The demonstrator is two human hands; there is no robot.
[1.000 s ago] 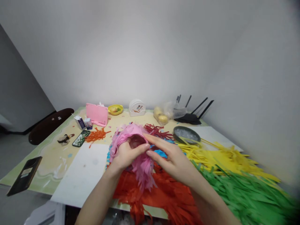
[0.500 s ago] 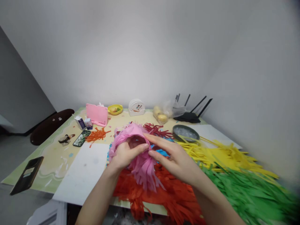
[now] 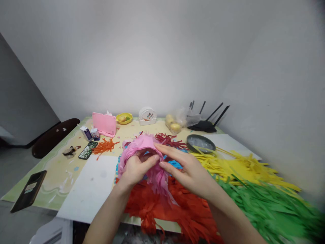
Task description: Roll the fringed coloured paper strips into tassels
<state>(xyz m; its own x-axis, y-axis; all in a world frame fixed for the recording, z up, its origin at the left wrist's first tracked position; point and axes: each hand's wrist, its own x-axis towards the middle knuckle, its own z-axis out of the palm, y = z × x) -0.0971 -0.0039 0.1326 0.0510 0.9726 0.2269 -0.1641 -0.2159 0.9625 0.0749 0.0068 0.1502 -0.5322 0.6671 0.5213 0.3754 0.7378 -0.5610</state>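
Both hands hold a curved pink fringed paper strip [image 3: 147, 140], which bends into an arch with its tassels hanging down. My left hand [image 3: 137, 167] has its fingers behind the strip's inner side and its thumb toward the right edge. My right hand [image 3: 181, 166] pinches that right edge between thumb and fingers. Beneath lie red fringed paper [image 3: 162, 206] and blue fringed paper [image 3: 175, 163], partly covered by the pink strip and my hands. Dark red fringe [image 3: 170, 139] lies just behind.
Yellow fringe [image 3: 236, 167] and green fringe [image 3: 264, 200] spread to the right, near a dark round dish [image 3: 201, 150]. A black router [image 3: 203, 127] and bagged fruit [image 3: 174, 127] stand behind. Leftward are orange fringe [image 3: 104, 146], a phone [image 3: 88, 150] and a pink stand [image 3: 104, 123].
The pink tassels have swung and gathered slightly under my hands. Both hands keep their grip in nearly the same place.
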